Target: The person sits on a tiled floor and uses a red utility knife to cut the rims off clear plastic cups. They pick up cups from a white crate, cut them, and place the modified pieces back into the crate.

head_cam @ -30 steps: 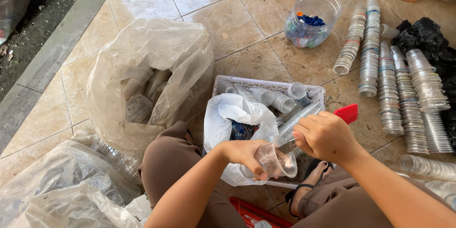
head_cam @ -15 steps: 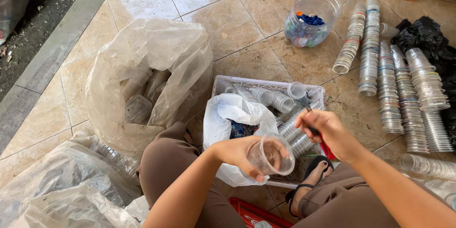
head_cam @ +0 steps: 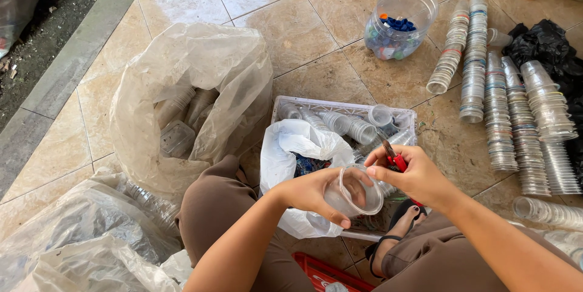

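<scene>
Cup (head_cam: 358,192) was clear plastic, tipped on its side with the mouth facing right, sitting over the lap just in front of the white basket (head_cam: 405,117). Left hand (head_cam: 316,193) had its fingers wrapped tight round the cup's body. Right hand (head_cam: 413,176) was closed on small red-handled scissors (head_cam: 396,159), fingertips touching the cup's rim. White bag (head_cam: 297,146) with blue bits lay against the basket, big clear bag (head_cam: 194,103) of bottles to the left, rows of stacked cups (head_cam: 504,116) on the tiles at right, tub (head_cam: 401,21) of caps further back
</scene>
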